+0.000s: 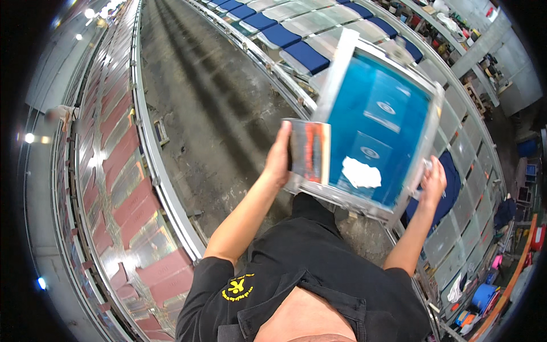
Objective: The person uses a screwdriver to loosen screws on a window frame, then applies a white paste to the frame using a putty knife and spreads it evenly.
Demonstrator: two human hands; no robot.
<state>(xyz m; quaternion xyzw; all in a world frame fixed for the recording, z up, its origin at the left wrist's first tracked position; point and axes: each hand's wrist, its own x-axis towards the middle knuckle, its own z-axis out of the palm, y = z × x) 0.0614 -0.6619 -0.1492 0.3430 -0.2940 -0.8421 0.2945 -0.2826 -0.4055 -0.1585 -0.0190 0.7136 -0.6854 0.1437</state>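
Note:
A screen-printing frame (337,80) with blue-green mesh hangs tilted in front of me, over the edge of the right-hand table. Two pale rectangles with a small round emblem show on its mesh, and a blob of white ink (362,173) lies near the lower end. My left hand (278,157) is closed around a squeegee (310,151), a wide dark block smeared orange-red, at the frame's lower left corner. On the frame's right side, my right hand (434,179) grips the rim, its fingers curled and slightly blurred.
A long table (476,188) on the right carries navy fabric pieces (307,56), one partly under the frame. Across the stained walkway (211,108), another long table holds reddish-brown pieces (137,199). Another person (64,114) stands at the far left. Cluttered shelves (444,25) line the right.

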